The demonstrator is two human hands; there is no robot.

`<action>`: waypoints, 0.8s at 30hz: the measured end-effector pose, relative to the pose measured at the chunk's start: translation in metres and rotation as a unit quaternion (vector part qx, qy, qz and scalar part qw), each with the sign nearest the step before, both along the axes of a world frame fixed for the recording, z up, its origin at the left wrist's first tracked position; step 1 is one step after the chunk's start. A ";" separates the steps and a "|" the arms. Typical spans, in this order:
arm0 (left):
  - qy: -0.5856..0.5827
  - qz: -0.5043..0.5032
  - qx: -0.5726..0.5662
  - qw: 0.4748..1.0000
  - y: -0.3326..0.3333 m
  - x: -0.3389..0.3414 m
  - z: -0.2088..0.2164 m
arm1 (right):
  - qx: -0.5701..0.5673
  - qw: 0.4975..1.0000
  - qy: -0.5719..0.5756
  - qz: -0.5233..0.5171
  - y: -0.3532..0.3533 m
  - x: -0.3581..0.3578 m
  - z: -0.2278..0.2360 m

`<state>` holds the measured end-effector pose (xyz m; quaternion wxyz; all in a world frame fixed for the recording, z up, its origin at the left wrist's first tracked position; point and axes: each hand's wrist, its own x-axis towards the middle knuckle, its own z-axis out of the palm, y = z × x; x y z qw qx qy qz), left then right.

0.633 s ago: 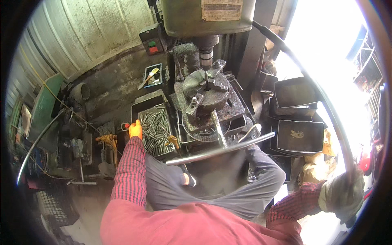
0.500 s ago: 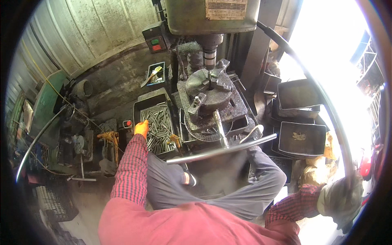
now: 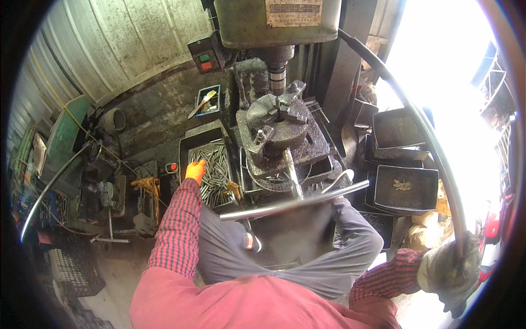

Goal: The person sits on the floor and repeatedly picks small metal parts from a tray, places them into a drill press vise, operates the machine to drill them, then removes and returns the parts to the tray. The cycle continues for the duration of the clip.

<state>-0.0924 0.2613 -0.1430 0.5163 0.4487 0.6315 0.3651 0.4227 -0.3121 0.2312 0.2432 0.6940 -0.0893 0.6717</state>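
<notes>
My left hand [image 3: 196, 170], in an orange glove, rests over a dark metal tray [image 3: 184, 143] of loose short metal pins [image 3: 218, 167]. Its fingers are bent together at the tray's left side; whether a pin is between them I cannot make out. Far to the right, my right hand [image 3: 450, 270], in a grey-white glove, is wrapped round the end of a long curved metal lever [image 3: 442, 148] of the drill press [image 3: 276, 24]. Below the press spindle [image 3: 277, 79] a round chuck [image 3: 278, 123] sits on the machine table. A bright bar handle [image 3: 292, 172] juts toward me from it.
A small bin [image 3: 210, 100] with a brush stands behind the pin tray. Stacked dark trays [image 3: 406, 187] are at the right. A long shiny bar [image 3: 296, 202] crosses above my knees. A switch box [image 3: 206, 55] hangs left of the press.
My left hand has shifted a little right and inward over the pins. My right hand has moved slightly left, still on the lever. The view has shifted slightly.
</notes>
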 end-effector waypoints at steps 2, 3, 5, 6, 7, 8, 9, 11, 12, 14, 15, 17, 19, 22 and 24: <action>0.022 -0.007 0.012 1.000 0.000 0.001 -0.001 | 0.001 1.000 0.004 -0.002 0.001 -0.002 -0.002; 0.041 -0.002 -0.003 0.999 -0.001 0.002 0.000 | 0.003 1.000 0.007 -0.002 0.002 -0.002 -0.003; 0.043 -0.009 0.003 0.999 -0.002 0.004 0.004 | 0.006 1.000 0.011 -0.004 0.002 -0.004 -0.004; 0.048 -0.010 0.000 0.999 -0.003 0.004 0.007 | 0.006 1.000 0.013 -0.004 0.003 -0.005 -0.005; 0.051 -0.011 -0.002 0.999 -0.004 0.005 0.009 | 0.008 1.000 0.016 -0.006 0.003 -0.005 -0.005; 0.053 -0.013 -0.004 0.998 -0.005 0.006 0.011 | 0.009 1.000 0.017 -0.006 0.003 -0.007 -0.005; 0.062 -0.010 -0.011 0.998 -0.006 0.007 0.013 | 0.009 1.000 0.022 -0.008 0.003 -0.008 -0.005; 0.035 -0.008 0.000 0.999 -0.007 0.008 0.014 | 0.009 0.999 0.037 -0.018 0.002 -0.010 -0.005; 0.025 -0.006 0.002 1.000 -0.007 0.008 0.014 | 0.009 0.999 0.038 -0.017 0.002 -0.011 -0.005; 0.026 -0.007 0.004 1.000 -0.007 0.008 0.014 | 0.002 0.999 0.010 0.035 0.002 -0.013 -0.006; 0.029 -0.004 -0.001 1.000 -0.007 0.008 0.013 | -0.007 0.995 -0.025 0.095 0.001 -0.014 -0.007; 0.021 -0.011 0.001 1.000 -0.006 0.008 0.012 | 0.001 0.997 -0.023 0.069 0.003 -0.014 -0.010; 0.024 -0.012 -0.003 1.000 -0.006 0.007 0.013 | 0.009 0.998 -0.020 0.054 0.005 -0.013 -0.014; 0.031 -0.010 -0.009 0.999 -0.006 0.006 0.013 | 0.016 0.998 -0.022 0.050 0.006 -0.015 -0.018; 0.031 0.003 -0.016 0.999 -0.007 0.006 0.013 | 0.018 0.998 -0.024 0.050 0.006 -0.016 -0.020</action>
